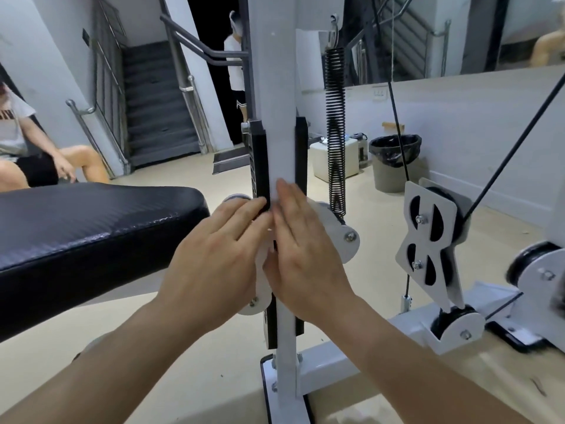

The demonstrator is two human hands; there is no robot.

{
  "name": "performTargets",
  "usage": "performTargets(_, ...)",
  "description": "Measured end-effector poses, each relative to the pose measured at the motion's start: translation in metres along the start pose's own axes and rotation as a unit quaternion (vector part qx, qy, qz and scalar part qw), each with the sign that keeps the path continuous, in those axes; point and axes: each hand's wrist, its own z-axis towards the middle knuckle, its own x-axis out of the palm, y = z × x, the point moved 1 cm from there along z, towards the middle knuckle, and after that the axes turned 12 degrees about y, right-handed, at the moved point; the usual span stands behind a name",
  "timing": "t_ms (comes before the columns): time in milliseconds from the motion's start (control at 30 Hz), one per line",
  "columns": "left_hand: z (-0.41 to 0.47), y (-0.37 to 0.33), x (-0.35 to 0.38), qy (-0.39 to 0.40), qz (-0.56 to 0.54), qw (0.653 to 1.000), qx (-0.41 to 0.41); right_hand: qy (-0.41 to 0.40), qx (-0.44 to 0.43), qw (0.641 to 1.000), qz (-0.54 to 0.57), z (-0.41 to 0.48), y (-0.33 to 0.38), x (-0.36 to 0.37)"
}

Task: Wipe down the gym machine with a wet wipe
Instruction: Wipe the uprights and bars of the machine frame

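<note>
Both left hand [220, 258] and right hand [305, 255] press flat, fingers straight, on the white post [276, 87]

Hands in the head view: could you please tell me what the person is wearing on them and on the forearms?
Nothing visible: the left hand and right hand are bare, without gloves, rings or watch; no sleeves show on either forearm.

The left hand [214, 258] and right hand [305, 249] are set side by side on the upright post [279, 117], with the bench [91, 228] to its left, the spring [335, 133] just right, the pulley plate [434, 243] farther right, the bin [394, 160] behind.
</note>
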Motion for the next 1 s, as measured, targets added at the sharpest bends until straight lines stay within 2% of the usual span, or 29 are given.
performTargets(167, 0.010, 0.003, -0.003, -0.010, 0.028, 1.000, 0.004, 0.083, 0.022, 0.990, -0.109, 0.007, 0.000, 0.001)
performTargets(267, 0.020, 0.002, -0.004, -0.065, 0.004, 0.998, 0.000, 0.088, 0.017, 0.991, -0.101, 0.011, -0.001, -0.002)
performTargets(367, 0.022, -0.001, 0.001, -0.112, -0.044, 0.992, -0.042, 0.041, -0.004, 0.999, 0.017, 0.013, -0.004, -0.006)
performTargets(467, 0.022, -0.001, 0.010, -0.099, -0.049, 0.993, -0.046, -0.048, 0.031, 0.989, 0.139, 0.010, -0.012, -0.010)
performTargets(533, 0.025, 0.000, 0.012, -0.087, -0.035, 0.994, -0.048, -0.088, 0.061, 0.971, 0.213, 0.011, -0.014, -0.014)
performTargets(600, 0.028, 0.001, 0.012, -0.082, -0.014, 0.995, -0.055, -0.135, 0.122, 0.934, 0.308, 0.011, -0.018, -0.018)
performTargets(633, 0.028, 0.000, 0.013, -0.081, 0.000, 0.995, -0.055, -0.151, 0.158, 0.916, 0.336, 0.010, -0.022, -0.021)
performTargets(667, 0.028, -0.001, 0.015, -0.081, 0.016, 0.995, -0.052, -0.149, 0.188, 0.916, 0.322, 0.010, -0.028, -0.025)
performTargets(700, 0.028, -0.002, 0.017, -0.084, 0.028, 0.995, -0.050, -0.116, 0.215, 0.934, 0.259, 0.009, -0.032, -0.029)
performTargets(767, 0.027, -0.004, 0.021, -0.099, 0.033, 0.993, -0.051, 0.003, 0.249, 0.960, 0.129, 0.009, -0.039, -0.035)
performTargets(834, 0.027, -0.006, 0.023, -0.113, 0.012, 0.991, -0.063, 0.060, 0.249, 0.958, 0.126, 0.009, -0.039, -0.038)
performTargets(1000, 0.041, -0.005, 0.021, -0.152, -0.104, 0.978, -0.095, -0.099, 0.188, 0.950, 0.229, 0.010, -0.020, -0.034)
